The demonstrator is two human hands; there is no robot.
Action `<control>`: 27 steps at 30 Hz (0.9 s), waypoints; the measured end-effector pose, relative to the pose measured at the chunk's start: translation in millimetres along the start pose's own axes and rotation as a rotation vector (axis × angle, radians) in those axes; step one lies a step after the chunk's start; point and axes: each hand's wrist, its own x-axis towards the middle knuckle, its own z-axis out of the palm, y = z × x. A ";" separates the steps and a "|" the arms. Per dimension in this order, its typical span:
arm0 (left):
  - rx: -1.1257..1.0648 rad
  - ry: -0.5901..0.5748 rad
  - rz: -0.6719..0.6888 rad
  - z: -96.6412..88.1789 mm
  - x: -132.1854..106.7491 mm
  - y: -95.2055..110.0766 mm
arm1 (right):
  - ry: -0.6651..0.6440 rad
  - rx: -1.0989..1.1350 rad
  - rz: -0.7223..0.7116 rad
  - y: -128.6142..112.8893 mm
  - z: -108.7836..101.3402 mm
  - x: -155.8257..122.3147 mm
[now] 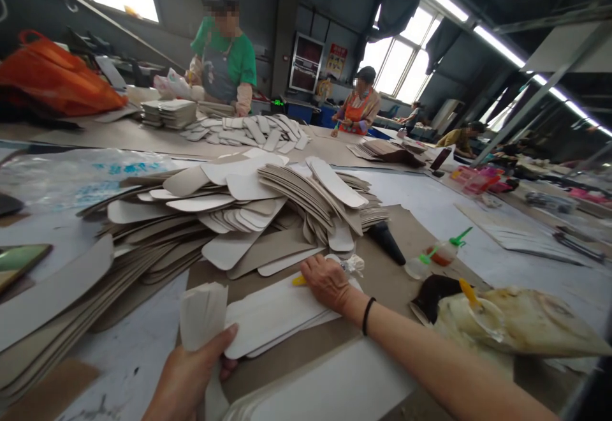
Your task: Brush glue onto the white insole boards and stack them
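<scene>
My left hand (191,370) is closed around a small bundle of pale paper-like strips (203,312). Its thumb touches the rounded end of a long white card piece (277,312), which lies on others like it. Over that piece's far end, my right hand (329,284) is closed on a yellow tool (299,280) whose tip shows beside the fingers. Crumpled clear wrapping (352,265) sticks out behind this hand; most of the tool is hidden. Closer to me lies another stack of white cards (325,383).
A loose heap of card pieces (310,194) spreads beyond my hands. To the right are green-tipped squeeze bottles (444,252), a black cone-shaped object (386,242) and a stained bag (535,319). A person in green (224,57) stands across the table; others work farther back.
</scene>
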 end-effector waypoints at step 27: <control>-0.304 -0.257 -0.289 -31.6 -10.1 16.8 | -0.040 1.381 0.513 46.2 -95.1 -78.9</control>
